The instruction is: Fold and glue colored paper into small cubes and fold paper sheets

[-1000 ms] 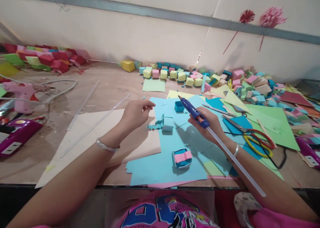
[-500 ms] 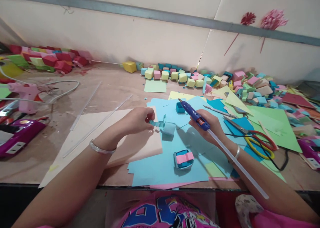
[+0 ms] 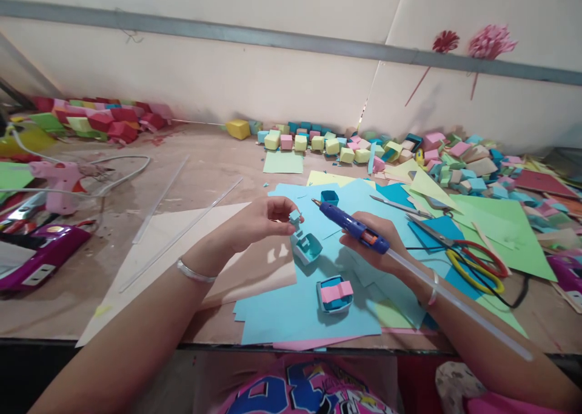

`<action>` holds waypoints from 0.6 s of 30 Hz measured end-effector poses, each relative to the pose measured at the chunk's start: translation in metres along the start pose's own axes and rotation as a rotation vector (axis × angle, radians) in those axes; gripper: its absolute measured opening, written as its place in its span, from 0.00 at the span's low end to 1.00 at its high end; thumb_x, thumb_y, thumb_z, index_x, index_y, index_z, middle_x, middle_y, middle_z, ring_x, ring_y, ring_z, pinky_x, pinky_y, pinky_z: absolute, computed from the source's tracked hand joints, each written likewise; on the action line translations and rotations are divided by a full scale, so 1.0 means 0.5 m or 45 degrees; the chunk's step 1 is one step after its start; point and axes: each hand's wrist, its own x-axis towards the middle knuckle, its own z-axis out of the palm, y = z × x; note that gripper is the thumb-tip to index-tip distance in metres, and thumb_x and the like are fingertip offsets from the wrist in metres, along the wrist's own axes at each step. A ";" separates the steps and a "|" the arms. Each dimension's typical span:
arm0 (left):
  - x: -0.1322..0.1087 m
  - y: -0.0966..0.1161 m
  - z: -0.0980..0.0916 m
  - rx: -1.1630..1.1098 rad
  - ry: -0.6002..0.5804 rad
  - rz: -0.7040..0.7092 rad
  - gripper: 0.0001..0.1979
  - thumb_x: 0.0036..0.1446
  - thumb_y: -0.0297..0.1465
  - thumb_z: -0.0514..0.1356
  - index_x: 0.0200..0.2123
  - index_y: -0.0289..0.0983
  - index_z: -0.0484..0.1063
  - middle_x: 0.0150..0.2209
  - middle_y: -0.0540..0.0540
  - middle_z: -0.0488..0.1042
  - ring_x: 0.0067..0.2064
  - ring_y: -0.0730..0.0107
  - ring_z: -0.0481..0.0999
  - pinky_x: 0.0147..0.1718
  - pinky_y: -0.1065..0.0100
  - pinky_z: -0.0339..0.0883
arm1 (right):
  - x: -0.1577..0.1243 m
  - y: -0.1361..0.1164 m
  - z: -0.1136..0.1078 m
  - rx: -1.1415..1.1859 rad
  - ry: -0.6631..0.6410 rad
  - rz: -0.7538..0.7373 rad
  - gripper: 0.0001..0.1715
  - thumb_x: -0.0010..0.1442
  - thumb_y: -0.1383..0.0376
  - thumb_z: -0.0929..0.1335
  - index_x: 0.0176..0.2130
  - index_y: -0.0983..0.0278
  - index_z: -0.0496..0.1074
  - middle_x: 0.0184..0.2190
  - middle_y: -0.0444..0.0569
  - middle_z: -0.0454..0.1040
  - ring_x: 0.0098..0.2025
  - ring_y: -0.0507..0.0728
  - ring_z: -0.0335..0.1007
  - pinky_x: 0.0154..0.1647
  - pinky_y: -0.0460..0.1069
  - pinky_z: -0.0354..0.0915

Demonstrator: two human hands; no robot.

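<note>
Thumb and fingertips of my left hand (image 3: pixel 264 223) pinch the end of a folded light blue paper strip (image 3: pixel 295 217). The strip runs down toward a small light blue paper box (image 3: pixel 309 251), its open side up, and seems joined to it. My right hand (image 3: pixel 384 232) is wrapped round a dark blue glue gun (image 3: pixel 348 221), nozzle pointing left near the strip. A long clear glue stick (image 3: pixel 459 305) sticks out of its back. On the light blue sheets (image 3: pixel 282 320) lie a box with a pink strip (image 3: pixel 336 293) across it and a small dark blue box (image 3: pixel 329 197).
Scissors (image 3: pixel 473 259) and a metal-bladed tool (image 3: pixel 400 205) lie right of my right hand. Paper cubes (image 3: pixel 318 140) line the wall. At left are a pink glue gun (image 3: pixel 59 180), a purple power strip (image 3: pixel 45 256) and loose glue sticks (image 3: pixel 182 235).
My left hand has moved slightly right and turned the light blue box so its open side shows. The glue gun's nozzle has come left and down, closer to the strip.
</note>
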 end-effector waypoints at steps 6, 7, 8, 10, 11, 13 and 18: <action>0.007 -0.011 0.007 -0.168 0.082 -0.014 0.14 0.43 0.28 0.70 0.35 0.35 0.72 0.34 0.48 0.75 0.35 0.73 0.73 0.38 0.66 0.66 | -0.002 -0.036 -0.015 -0.003 -0.052 0.202 0.19 0.56 0.57 0.71 0.22 0.62 0.62 0.17 0.39 0.62 0.20 0.48 0.54 0.21 0.45 0.54; 0.008 -0.013 0.008 -0.162 0.102 -0.012 0.14 0.43 0.27 0.70 0.35 0.35 0.72 0.33 0.49 0.75 0.35 0.73 0.73 0.38 0.66 0.66 | -0.002 -0.042 -0.017 -0.018 -0.066 0.214 0.20 0.56 0.57 0.70 0.22 0.63 0.62 0.17 0.39 0.62 0.20 0.48 0.54 0.20 0.45 0.53; 0.008 -0.014 0.009 -0.159 0.118 -0.011 0.14 0.43 0.28 0.70 0.35 0.35 0.72 0.33 0.49 0.75 0.34 0.73 0.73 0.38 0.66 0.65 | -0.002 -0.048 -0.019 -0.042 -0.086 0.221 0.19 0.56 0.57 0.70 0.22 0.63 0.62 0.17 0.39 0.62 0.20 0.47 0.54 0.20 0.45 0.53; 0.007 -0.015 0.012 -0.159 0.132 -0.014 0.15 0.43 0.28 0.70 0.35 0.35 0.72 0.33 0.50 0.75 0.34 0.73 0.73 0.37 0.66 0.65 | -0.001 -0.056 -0.020 -0.103 -0.128 0.220 0.19 0.57 0.59 0.69 0.21 0.63 0.62 0.16 0.39 0.62 0.20 0.47 0.54 0.20 0.45 0.52; 0.007 -0.014 0.014 -0.159 0.134 -0.015 0.15 0.43 0.29 0.70 0.36 0.36 0.72 0.33 0.49 0.75 0.34 0.73 0.73 0.37 0.66 0.65 | -0.001 -0.058 -0.020 -0.130 -0.142 0.218 0.19 0.58 0.60 0.68 0.20 0.63 0.62 0.16 0.39 0.62 0.19 0.47 0.54 0.20 0.45 0.52; 0.005 -0.013 0.017 -0.138 0.136 -0.013 0.15 0.43 0.29 0.69 0.37 0.36 0.73 0.34 0.49 0.75 0.35 0.72 0.73 0.37 0.66 0.65 | -0.001 -0.061 -0.020 -0.168 -0.148 0.215 0.19 0.58 0.61 0.67 0.20 0.63 0.62 0.16 0.39 0.61 0.19 0.46 0.54 0.20 0.45 0.52; 0.003 -0.011 0.023 -0.039 0.144 -0.002 0.15 0.44 0.30 0.69 0.38 0.35 0.74 0.34 0.48 0.75 0.34 0.71 0.73 0.36 0.66 0.66 | 0.000 -0.057 -0.022 -0.224 -0.119 0.208 0.20 0.58 0.62 0.66 0.19 0.62 0.59 0.15 0.39 0.59 0.19 0.47 0.51 0.19 0.46 0.51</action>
